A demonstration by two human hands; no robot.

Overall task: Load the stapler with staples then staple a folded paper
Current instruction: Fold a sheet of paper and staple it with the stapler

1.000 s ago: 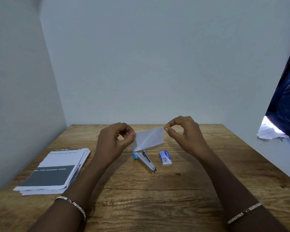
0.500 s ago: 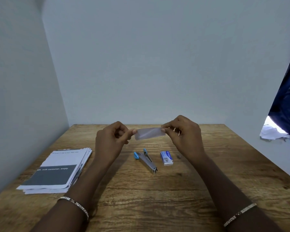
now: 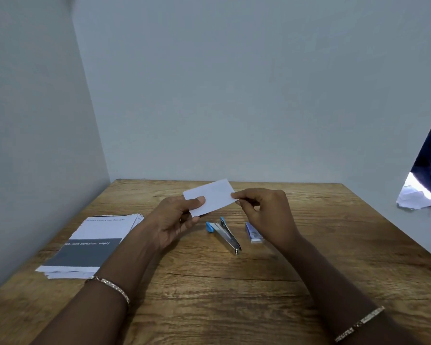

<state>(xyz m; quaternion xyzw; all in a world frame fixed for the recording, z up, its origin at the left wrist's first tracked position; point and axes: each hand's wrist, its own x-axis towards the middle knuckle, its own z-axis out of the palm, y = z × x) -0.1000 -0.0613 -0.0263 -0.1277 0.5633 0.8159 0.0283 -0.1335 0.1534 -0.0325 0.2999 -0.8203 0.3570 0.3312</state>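
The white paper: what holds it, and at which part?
The left hand pinches the paper at its left end, the right hand at its right edge.

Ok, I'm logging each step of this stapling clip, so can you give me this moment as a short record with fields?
paper: folded, held up above the table
left hand: grips the paper's left corner, thumb on top
right hand: pinches its right edge
stapler: on the table, untouched
staple box: right of the stapler, untouched
printed sheets: stacked at the table's left
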